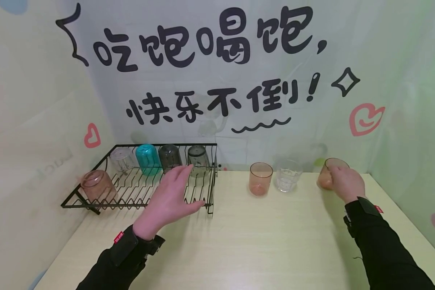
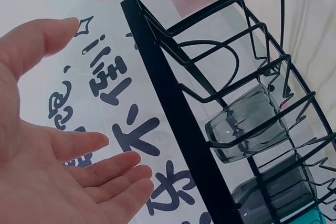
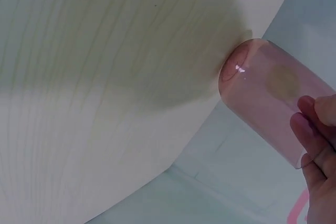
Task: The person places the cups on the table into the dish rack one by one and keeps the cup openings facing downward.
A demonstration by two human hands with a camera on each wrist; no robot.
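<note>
At the table's back right, my right hand (image 1: 348, 183) pinches a pinkish clear drinking glass (image 1: 324, 178) near its rim. In the right wrist view the glass (image 3: 262, 87) stands mouth up, its base close to the tabletop. My left hand (image 1: 168, 201) hovers over the right front of a black wire dish rack (image 1: 137, 206), thumb and fingers spread with nothing between them. Upside-down glasses sit in the rack: a pink glass (image 1: 98, 187), a clear glass (image 1: 122, 159), a teal glass (image 1: 148, 159), a dark grey glass (image 1: 169, 155) and a smoky grey glass (image 1: 198, 161).
Two more upright glasses stand along the table's back edge between the rack and my right hand: an orange-pink glass (image 1: 260, 179) and a clear glass (image 1: 288, 177). A printed cloth (image 1: 221, 80) hangs right behind the pale wooden table (image 1: 257, 241) and encloses its sides.
</note>
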